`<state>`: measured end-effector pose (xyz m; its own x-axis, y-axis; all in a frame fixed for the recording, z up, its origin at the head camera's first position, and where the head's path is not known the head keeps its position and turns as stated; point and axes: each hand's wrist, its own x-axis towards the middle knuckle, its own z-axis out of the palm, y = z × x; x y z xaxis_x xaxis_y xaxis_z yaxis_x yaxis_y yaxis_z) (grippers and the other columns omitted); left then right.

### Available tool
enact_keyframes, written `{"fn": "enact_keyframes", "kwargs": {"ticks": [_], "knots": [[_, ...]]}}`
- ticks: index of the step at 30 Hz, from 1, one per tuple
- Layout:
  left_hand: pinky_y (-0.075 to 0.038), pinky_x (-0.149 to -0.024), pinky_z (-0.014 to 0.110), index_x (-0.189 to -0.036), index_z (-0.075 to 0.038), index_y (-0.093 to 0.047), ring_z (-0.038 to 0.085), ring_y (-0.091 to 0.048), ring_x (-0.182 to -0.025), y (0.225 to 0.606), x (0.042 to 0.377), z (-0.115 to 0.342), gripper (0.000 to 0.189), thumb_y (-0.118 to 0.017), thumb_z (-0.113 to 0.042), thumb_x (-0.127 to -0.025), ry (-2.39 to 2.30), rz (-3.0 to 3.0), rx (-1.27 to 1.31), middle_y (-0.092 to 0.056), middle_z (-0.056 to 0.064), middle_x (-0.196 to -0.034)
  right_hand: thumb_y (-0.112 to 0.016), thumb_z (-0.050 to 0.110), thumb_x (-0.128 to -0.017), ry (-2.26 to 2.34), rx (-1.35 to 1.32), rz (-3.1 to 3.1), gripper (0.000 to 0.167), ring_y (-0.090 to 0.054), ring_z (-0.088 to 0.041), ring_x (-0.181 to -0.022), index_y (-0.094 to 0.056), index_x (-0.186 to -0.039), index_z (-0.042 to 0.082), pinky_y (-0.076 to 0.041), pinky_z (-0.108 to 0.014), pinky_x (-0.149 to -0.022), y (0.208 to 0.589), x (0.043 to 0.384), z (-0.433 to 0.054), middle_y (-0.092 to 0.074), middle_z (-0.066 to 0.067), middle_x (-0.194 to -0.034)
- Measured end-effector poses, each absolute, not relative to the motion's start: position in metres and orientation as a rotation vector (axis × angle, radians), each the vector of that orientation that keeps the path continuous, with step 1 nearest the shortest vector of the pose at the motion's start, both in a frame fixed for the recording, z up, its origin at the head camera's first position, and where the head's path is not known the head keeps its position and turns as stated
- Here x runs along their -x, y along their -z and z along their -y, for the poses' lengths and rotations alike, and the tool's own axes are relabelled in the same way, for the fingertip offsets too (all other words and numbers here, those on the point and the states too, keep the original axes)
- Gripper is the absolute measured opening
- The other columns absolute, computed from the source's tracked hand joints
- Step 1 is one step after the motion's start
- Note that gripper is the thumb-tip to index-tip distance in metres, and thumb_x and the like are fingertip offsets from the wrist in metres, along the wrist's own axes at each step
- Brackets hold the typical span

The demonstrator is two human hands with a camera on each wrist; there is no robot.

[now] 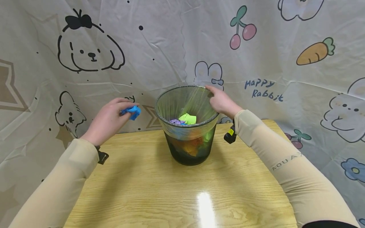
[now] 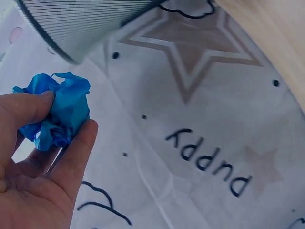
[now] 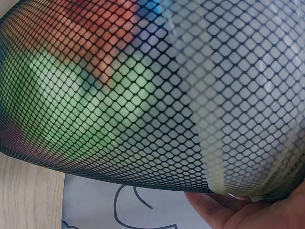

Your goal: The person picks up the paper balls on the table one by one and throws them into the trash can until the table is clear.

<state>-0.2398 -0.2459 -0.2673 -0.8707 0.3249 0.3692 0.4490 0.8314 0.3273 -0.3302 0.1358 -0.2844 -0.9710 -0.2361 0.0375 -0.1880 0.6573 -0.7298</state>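
Note:
My left hand [image 1: 109, 118] holds a crumpled ball of blue paper [image 1: 134, 112] in the air, left of the bin's rim. In the left wrist view the thumb and fingers pinch this blue ball [image 2: 69, 107]. A black mesh wastebasket [image 1: 172, 139] with a clear bag liner stands upright on the table. Inside it lie crumpled papers, among them a yellow-green one [image 1: 188, 119] and a purple one [image 1: 175, 121]; orange and green ones show through the mesh. At the right of the rim, my right hand [image 1: 222, 99] grips the wastebasket, its fingers partly hidden behind the mesh in the right wrist view.
The wastebasket stands near the back edge of a light wooden table [image 1: 159, 190]. Directly behind hangs a pale curtain [image 1: 168, 41] printed with cartoon animals and fruit. A small black device is strapped under each wrist.

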Motion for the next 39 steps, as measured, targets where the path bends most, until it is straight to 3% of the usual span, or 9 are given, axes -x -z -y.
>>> {"fn": "enact_keyframes", "kwargs": {"ticks": [9, 12, 14, 17, 21, 25, 31, 37, 39], "knots": [[-0.049, -0.1, 0.052, -0.137, -0.008, -0.067, 0.032, -0.061, -0.116, 0.247, 0.251, 0.217, 0.034, -0.062, -0.013, -0.103, 0.625, 2.677, 0.629, -0.057, 0.011, -0.137, -0.033, -0.004, -0.097, 1.235, 0.359, -2.794, 0.073, -0.035, -0.029, -0.141, -0.019, -0.166, 0.016, -0.046, -0.042, -0.088, 0.285, 0.33, -0.137, -0.018, -0.009, -0.17], [-0.05, -0.099, 0.05, -0.136, -0.008, -0.068, 0.031, -0.061, -0.116, 0.243, 0.256, 0.206, 0.034, -0.062, -0.012, -0.103, 0.636, 2.669, 0.654, -0.058, 0.011, -0.136, -0.033, -0.004, -0.097, 1.246, 0.348, -2.789, 0.073, -0.032, -0.029, -0.145, -0.019, -0.166, 0.016, -0.046, -0.042, -0.093, 0.284, 0.329, -0.137, -0.019, -0.009, -0.17], [-0.05, -0.099, 0.049, -0.136, -0.008, -0.068, 0.031, -0.061, -0.117, 0.242, 0.258, 0.198, 0.034, -0.062, -0.011, -0.103, 0.652, 2.671, 0.668, -0.058, 0.011, -0.137, -0.033, -0.004, -0.097, 1.244, 0.34, -2.792, 0.073, -0.027, -0.029, -0.15, -0.019, -0.166, 0.016, -0.04, -0.044, -0.105, 0.284, 0.329, -0.137, -0.019, -0.01, -0.169], [-0.051, -0.099, 0.048, -0.135, -0.009, -0.069, 0.031, -0.06, -0.118, 0.24, 0.26, 0.186, 0.034, -0.062, -0.01, -0.102, 0.682, 2.679, 0.69, -0.057, 0.011, -0.137, -0.034, -0.004, -0.096, 1.226, 0.346, -2.81, 0.072, -0.025, -0.03, -0.151, -0.021, -0.165, 0.014, -0.035, -0.045, -0.111, 0.284, 0.329, -0.137, -0.02, -0.01, -0.169], [-0.05, -0.1, 0.046, -0.134, -0.01, -0.07, 0.03, -0.059, -0.119, 0.238, 0.262, 0.172, 0.033, -0.063, -0.008, -0.101, 0.718, 2.671, 0.737, -0.057, 0.011, -0.137, -0.035, -0.004, -0.096, 1.202, 0.364, -2.833, 0.072, -0.035, -0.031, -0.142, -0.022, -0.165, 0.012, -0.045, -0.045, -0.094, 0.284, 0.33, -0.137, -0.021, -0.011, -0.169], [-0.049, -0.101, 0.043, -0.132, -0.009, -0.071, 0.028, -0.06, -0.118, 0.237, 0.264, 0.159, 0.033, -0.064, -0.007, -0.1, 0.727, 2.664, 0.78, -0.059, 0.011, -0.135, -0.035, -0.004, -0.096, 1.205, 0.364, -2.831, 0.072, -0.038, -0.031, -0.139, -0.021, -0.165, 0.013, -0.046, -0.042, -0.08, 0.285, 0.329, -0.136, -0.021, -0.011, -0.169], [-0.049, -0.099, 0.04, -0.133, -0.01, -0.071, 0.025, -0.06, -0.116, 0.238, 0.267, 0.143, 0.032, -0.063, -0.01, -0.101, 0.683, 2.69, 0.826, -0.06, 0.009, -0.134, -0.034, -0.004, -0.097, 1.208, 0.362, -2.82, 0.072, -0.041, -0.031, -0.136, -0.02, -0.165, 0.015, -0.047, -0.041, -0.075, 0.284, 0.328, -0.136, -0.02, -0.011, -0.169], [-0.048, -0.097, 0.037, -0.129, -0.01, -0.072, 0.021, -0.058, -0.113, 0.238, 0.272, 0.128, 0.029, -0.063, -0.012, -0.102, 0.637, 2.745, 0.862, -0.062, 0.006, -0.13, -0.035, -0.003, -0.097, 1.207, 0.36, -2.829, 0.072, -0.039, -0.03, -0.136, -0.021, -0.165, 0.015, -0.046, -0.039, -0.079, 0.284, 0.328, -0.135, -0.02, -0.011, -0.169], [-0.048, -0.098, 0.036, -0.127, -0.01, -0.073, 0.02, -0.058, -0.113, 0.238, 0.274, 0.122, 0.028, -0.063, -0.013, -0.102, 0.629, 2.765, 0.872, -0.063, 0.005, -0.129, -0.034, -0.003, -0.097, 1.206, 0.359, -2.829, 0.072, -0.048, -0.033, -0.126, -0.021, -0.165, 0.015, -0.047, -0.037, -0.074, 0.284, 0.328, -0.135, -0.021, -0.011, -0.169]]}}
